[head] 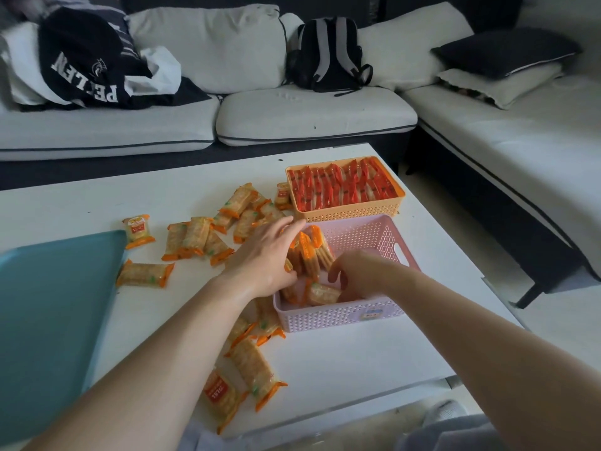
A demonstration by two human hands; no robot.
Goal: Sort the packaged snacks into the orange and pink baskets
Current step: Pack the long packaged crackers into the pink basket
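Snacks in grip: left hand (266, 255) lies fingers spread over upright orange-edged cracker packs (309, 252) at the pink basket's (341, 315) left wall, pressing them more than gripping; cannot tell if it actually clamps one.
Right hand: right hand (353, 271) is inside the pink basket at its near side, fingers curled down beside a flat pack (322, 292); closure hidden, cannot tell.
Pink basket contents: a short row of packs standing on edge at the left end, one or two lying flat at the near wall; right half bare.
Orange basket (346, 214): just behind the pink basket, touching or nearly so; packed with red packs (341, 187) in rows, looks full.
Left on table (325, 362): loose cracker packs (198, 237) scattered left of the pink basket, more against its near-left corner and under the left forearm, one pack beside the orange basket's left wall.
Teal tray (48, 320): far left of the pink basket, no packs seen on it.
Progress: red sort looks done; cracker sort early, most packs still outside.
Next, my read: stand the flat pack into the row, then pull in the nearest loose ones.
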